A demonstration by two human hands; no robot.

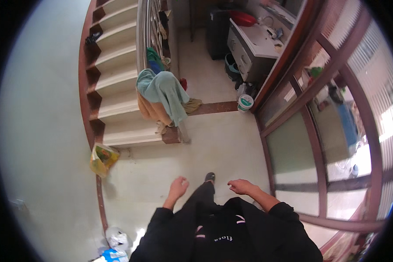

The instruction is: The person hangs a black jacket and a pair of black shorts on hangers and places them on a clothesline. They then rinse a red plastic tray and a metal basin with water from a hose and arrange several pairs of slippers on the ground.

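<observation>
My left hand (179, 188) hangs in front of my body with its fingers loosely bent, and I see nothing in it. On the other side, my right hand (242, 186) is held out over the floor, also with nothing visible in it. Neither hand touches anything. One foot in a dark shoe (210, 177) is forward on the pale tiled floor (216, 144). Ahead, a light teal towel (165, 86) and an orange-brown cloth (152, 108) are draped over the lower end of the stair railing (142, 36).
Stairs (118, 75) rise at the left, with a yellow plastic bag (104, 159) by the bottom step. A white lidded bucket (245, 102) stands at the doorway threshold. Beyond are a sink cabinet (253, 44) and a red basin (242, 18). Framed glass doors (291, 154) line the right.
</observation>
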